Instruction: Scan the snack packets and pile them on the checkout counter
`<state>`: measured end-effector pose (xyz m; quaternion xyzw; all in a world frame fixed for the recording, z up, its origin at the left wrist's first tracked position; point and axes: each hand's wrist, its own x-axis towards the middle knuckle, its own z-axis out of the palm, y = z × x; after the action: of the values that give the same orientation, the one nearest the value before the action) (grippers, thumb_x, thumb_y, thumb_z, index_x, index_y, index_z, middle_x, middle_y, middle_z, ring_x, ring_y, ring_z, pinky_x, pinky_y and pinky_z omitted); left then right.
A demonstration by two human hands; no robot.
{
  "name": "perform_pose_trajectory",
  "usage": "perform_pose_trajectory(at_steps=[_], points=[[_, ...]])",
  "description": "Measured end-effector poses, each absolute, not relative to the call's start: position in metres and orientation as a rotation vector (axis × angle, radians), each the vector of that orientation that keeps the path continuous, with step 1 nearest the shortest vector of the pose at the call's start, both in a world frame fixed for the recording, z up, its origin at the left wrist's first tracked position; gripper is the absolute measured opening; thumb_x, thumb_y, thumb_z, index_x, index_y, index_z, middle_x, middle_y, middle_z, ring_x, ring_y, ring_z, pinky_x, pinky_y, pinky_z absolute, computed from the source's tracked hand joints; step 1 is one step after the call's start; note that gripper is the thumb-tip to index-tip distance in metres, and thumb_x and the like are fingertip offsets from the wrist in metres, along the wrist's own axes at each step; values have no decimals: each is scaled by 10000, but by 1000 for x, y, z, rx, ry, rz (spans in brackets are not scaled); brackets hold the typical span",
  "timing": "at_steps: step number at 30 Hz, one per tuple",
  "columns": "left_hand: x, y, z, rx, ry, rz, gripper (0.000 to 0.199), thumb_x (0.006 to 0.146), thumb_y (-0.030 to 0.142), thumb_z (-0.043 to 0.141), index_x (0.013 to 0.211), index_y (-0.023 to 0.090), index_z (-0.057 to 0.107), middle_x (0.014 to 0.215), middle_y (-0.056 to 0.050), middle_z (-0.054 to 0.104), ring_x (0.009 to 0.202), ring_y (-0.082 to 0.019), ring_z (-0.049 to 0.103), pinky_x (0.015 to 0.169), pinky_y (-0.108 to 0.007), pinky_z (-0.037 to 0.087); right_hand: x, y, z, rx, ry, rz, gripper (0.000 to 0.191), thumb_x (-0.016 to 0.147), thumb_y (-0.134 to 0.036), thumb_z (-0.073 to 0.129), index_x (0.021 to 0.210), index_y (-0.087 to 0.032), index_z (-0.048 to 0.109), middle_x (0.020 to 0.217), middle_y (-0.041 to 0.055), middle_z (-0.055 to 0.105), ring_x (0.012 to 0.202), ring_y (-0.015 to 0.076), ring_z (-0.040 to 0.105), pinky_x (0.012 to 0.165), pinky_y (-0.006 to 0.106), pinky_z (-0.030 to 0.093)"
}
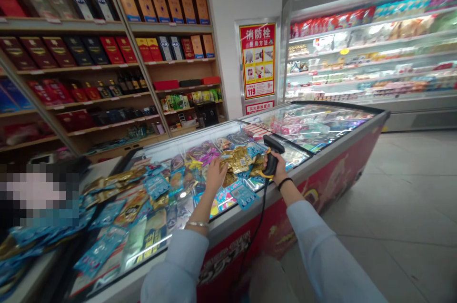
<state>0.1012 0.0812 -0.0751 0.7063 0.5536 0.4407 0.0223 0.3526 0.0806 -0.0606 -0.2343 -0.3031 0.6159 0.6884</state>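
My right hand (278, 169) is wrapped around a black and yellow handheld barcode scanner (271, 162), its head pointing left over the packets. A dark cable hangs from its handle. My left hand (215, 175) has its fingers bent at the left edge of a gold foil packet (241, 159), which bears a small white label; its fingertips are partly hidden. More gold packets lie around and under it on the glass freezer top. A blue packet (244, 196) lies close below, at the front edge of the freezer.
The chest freezer (342, 151) with a red front stretches away to the right. Gold and blue packets (116, 181) are strewn over its left end. Shelves of boxed goods (89, 51) stand behind, and a lit open fridge (371, 55) stands at the back right. A blurred-out person is at the left.
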Motion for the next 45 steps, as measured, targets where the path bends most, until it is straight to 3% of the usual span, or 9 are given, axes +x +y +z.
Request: perform_pose_trajectory(at_steps=[6, 11, 18, 23, 28, 31, 39, 45], points=[[94, 74, -67, 2148, 1667, 1485, 245, 874, 334, 516, 1015, 184, 647, 1173, -117, 603, 1157, -230, 542, 1030, -409, 397, 372, 52, -51, -513, -724, 1308, 267, 612, -398, 655, 755, -205, 538, 500, -45, 524, 385, 113, 500, 374, 227, 424], [62, 61, -29, 2006, 1621, 1675, 202, 884, 302, 512, 952, 183, 661, 1139, -108, 620, 1153, -210, 543, 1034, -389, 395, 367, 42, -14, -458, -890, 1272, 234, 643, -383, 632, 792, -213, 572, 509, -33, 514, 392, 129, 495, 358, 245, 422], [-11, 7, 46, 1947, 1629, 1950, 216, 891, 339, 504, 961, 204, 657, 1182, -87, 612, 1162, -195, 540, 1027, -362, 395, 265, 32, 40, -281, -1074, 1361, 226, 651, -391, 629, 767, -212, 557, 511, -31, 514, 391, 129, 493, 343, 238, 407], [-94, -47, 63, 1796, 1822, 1958, 293, 901, 373, 448, 941, 185, 669, 1165, -87, 637, 1128, -193, 564, 999, -343, 424, 175, 22, 53, -237, -1158, 1498, 214, 673, -374, 611, 809, -219, 553, 499, -43, 518, 363, 121, 478, 337, 235, 396], [-183, -88, 52, 1546, 2012, 2017, 322, 851, 416, 472, 943, 169, 657, 1032, -67, 690, 1021, -202, 610, 949, -337, 456, 104, 21, 46, -180, -1180, 1630, 234, 671, -376, 614, 826, -212, 552, 494, -43, 540, 352, 122, 488, 332, 235, 404], [-215, -98, 33, 1375, 2248, 1868, 266, 818, 383, 508, 898, 170, 648, 952, -67, 704, 942, -215, 634, 902, -348, 474, 67, 22, 26, -205, -1182, 1706, 231, 671, -373, 644, 803, -207, 551, 506, -35, 567, 354, 125, 514, 338, 235, 417], [-232, -75, -41, 1416, 2781, 1327, 217, 854, 254, 452, 949, 137, 609, 1006, -150, 677, 1004, -263, 621, 932, -405, 449, 12, 28, -39, -373, -1127, 1872, 264, 646, -403, 702, 680, -202, 534, 457, -17, 574, 321, 130, 509, 304, 231, 398], [-235, -78, -52, 1586, 3012, 1020, 295, 906, 280, 361, 953, 148, 621, 997, -165, 659, 1021, -289, 596, 972, -441, 413, 2, 23, -51, -381, -1167, 1981, 249, 646, -384, 702, 658, -203, 531, 467, -13, 593, 313, 141, 510, 297, 248, 413]])
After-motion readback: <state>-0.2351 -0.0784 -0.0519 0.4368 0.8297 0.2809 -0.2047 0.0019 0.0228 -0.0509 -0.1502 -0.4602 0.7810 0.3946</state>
